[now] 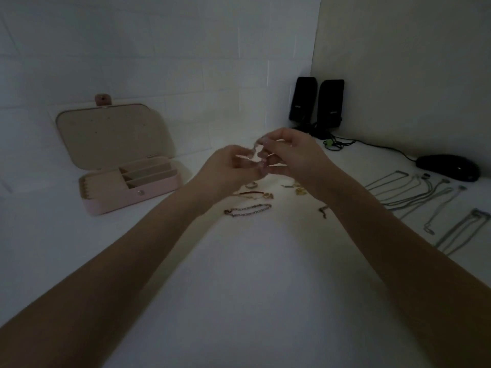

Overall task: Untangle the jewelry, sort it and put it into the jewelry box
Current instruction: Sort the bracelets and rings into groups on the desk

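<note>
My left hand and right hand met with fingers curled; what they pinched was too blurred to tell. The pink jewelry box lay open leftward. Speakers' labels were unreadable.

Dim room. A white table meets a pale panelled wall beyond the hands; a second, beige wall joins it at a corner to their right. Two black speakers stand in that corner, a black mouse farther right.
</note>
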### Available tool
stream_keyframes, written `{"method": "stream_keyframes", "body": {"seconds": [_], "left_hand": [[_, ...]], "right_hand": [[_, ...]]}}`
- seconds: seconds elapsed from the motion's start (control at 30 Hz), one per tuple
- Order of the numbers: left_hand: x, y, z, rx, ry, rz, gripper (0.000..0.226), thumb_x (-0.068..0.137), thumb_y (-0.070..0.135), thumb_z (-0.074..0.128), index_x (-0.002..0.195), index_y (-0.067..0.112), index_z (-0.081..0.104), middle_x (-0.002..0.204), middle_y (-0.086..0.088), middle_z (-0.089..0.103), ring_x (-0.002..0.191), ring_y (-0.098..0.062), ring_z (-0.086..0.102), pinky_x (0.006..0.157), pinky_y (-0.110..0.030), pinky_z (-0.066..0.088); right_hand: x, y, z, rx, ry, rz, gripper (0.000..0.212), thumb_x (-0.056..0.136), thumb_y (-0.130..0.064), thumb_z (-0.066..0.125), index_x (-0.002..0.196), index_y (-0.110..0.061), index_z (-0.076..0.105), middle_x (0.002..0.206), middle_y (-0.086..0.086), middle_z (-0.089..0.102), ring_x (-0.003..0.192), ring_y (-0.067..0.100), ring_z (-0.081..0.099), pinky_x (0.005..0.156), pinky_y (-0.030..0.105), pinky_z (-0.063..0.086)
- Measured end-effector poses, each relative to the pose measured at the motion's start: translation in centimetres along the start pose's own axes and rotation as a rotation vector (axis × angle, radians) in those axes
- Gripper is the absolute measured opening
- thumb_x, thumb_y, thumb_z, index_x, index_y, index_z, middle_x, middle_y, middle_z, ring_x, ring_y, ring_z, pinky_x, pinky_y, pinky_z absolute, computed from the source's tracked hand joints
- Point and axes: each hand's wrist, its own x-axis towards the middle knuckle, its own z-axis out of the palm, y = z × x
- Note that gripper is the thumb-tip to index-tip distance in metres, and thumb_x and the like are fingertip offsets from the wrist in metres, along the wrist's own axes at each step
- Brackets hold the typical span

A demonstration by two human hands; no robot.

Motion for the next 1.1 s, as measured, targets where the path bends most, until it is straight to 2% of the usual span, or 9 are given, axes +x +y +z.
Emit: {"method": "stream_keyframes", "body": {"seconds": [0.1, 0.23, 0.37, 0.47, 0.6, 0.77, 0.87, 0.97, 1.1], "left_hand": [[-0.3, 0.2, -0.4, -0.247, -0.057, -0.128, 0.003, 0.082, 0.008, 0.069, 0.084, 0.006, 0.068, 0.081, -0.009, 0.071, 0.074, -0.014, 0.069, 0.072, -0.024, 0.056], [-0.2, 0.7, -1.6, -0.361, -0.079, -0.237, 0.008, 0.082, 0.010, 0.068, 0.077, 0.004, 0.070, 0.076, -0.010, 0.072, 0.068, -0.013, 0.070, 0.063, -0.022, 0.058], [-0.7, 1.5, -2.4, -0.219, -0.227, -0.403, 0.007, 0.085, 0.006, 0.064, 0.085, -0.001, 0.066, 0.074, -0.011, 0.072, 0.064, -0.014, 0.071, 0.059, -0.024, 0.058], [-1.5, 2.0, -1.9, 0.096, -0.399, -0.472, 0.002, 0.085, 0.002, 0.064, 0.084, 0.003, 0.064, 0.073, -0.011, 0.073, 0.065, -0.016, 0.071, 0.061, -0.025, 0.059], [-2.2, 2.5, -0.1, 0.413, -0.503, -0.441, 0.013, 0.084, 0.020, 0.068, 0.088, 0.010, 0.061, 0.070, -0.001, 0.072, 0.058, -0.009, 0.068, 0.051, -0.018, 0.052], [-2.2, 2.2, -0.3, 0.704, -0.427, -0.341, 0.031, 0.081, 0.042, 0.069, 0.083, 0.012, 0.064, 0.063, 0.003, 0.069, 0.043, -0.004, 0.059, 0.041, -0.013, 0.040], [-2.1, 1.9, -0.4, 0.785, -0.283, -0.294, 0.044, 0.085, 0.047, 0.062, 0.083, 0.003, 0.062, 0.065, -0.005, 0.070, 0.046, -0.012, 0.063, 0.041, -0.018, 0.048], [-1.3, 0.9, -0.6, 0.954, 0.001, -0.079, 0.039, 0.090, 0.044, 0.056, 0.086, 0.006, 0.061, 0.078, -0.008, 0.070, 0.071, -0.024, 0.068, 0.065, -0.031, 0.055], [-0.2, -0.4, -1.1, 0.934, 0.151, 0.056, 0.024, 0.096, 0.026, 0.046, 0.095, 0.009, 0.063, 0.094, -0.006, 0.064, 0.086, -0.024, 0.060, 0.070, -0.029, 0.042]], "right_hand": [[-0.3, -0.3, 0.1, 0.066, -0.019, 0.097, 0.004, 0.092, -0.010, 0.059, 0.090, -0.007, 0.060, 0.069, 0.007, 0.060, 0.058, 0.012, 0.061, 0.062, 0.023, 0.056], [0.0, 0.5, -1.5, -0.215, -0.057, 0.201, 0.008, 0.088, -0.010, 0.065, 0.090, -0.003, 0.063, 0.069, 0.008, 0.063, 0.052, 0.009, 0.060, 0.053, 0.018, 0.053], [-0.4, -0.1, -2.5, -0.571, -0.344, 0.287, 0.004, 0.085, -0.012, 0.067, 0.087, -0.009, 0.065, 0.075, 0.004, 0.071, 0.057, 0.009, 0.060, 0.052, 0.020, 0.048], [-0.9, -0.8, -2.5, -0.781, -0.571, 0.422, 0.004, 0.085, -0.014, 0.068, 0.086, -0.012, 0.065, 0.080, 0.003, 0.074, 0.058, 0.009, 0.061, 0.052, 0.019, 0.045], [-1.1, -0.4, -1.7, -0.884, -0.585, 0.491, 0.010, 0.081, -0.019, 0.072, 0.083, -0.011, 0.067, 0.073, 0.004, 0.072, 0.053, 0.009, 0.056, 0.046, 0.017, 0.039], [-1.0, -0.7, -2.8, -0.982, -0.484, 0.459, 0.024, 0.081, -0.030, 0.072, 0.093, -0.009, 0.069, 0.055, -0.004, 0.059, 0.048, 0.010, 0.043, 0.044, 0.017, 0.035], [-0.2, -0.2, -4.7, -0.828, -0.153, 0.287, 0.014, 0.089, -0.020, 0.064, 0.097, -0.009, 0.069, 0.075, 0.004, 0.067, 0.058, 0.011, 0.057, 0.047, 0.017, 0.047], [0.9, 1.2, -6.1, -1.005, 0.135, 0.107, 0.021, 0.094, -0.008, 0.053, 0.110, -0.006, 0.067, 0.110, 0.013, 0.067, 0.095, 0.024, 0.063, 0.079, 0.025, 0.049], [1.0, 2.5, -5.1, -1.158, -0.146, 0.163, 0.038, 0.096, 0.000, 0.040, 0.130, -0.007, 0.054, 0.140, 0.011, 0.048, 0.126, 0.024, 0.047, 0.101, 0.026, 0.034]]}}
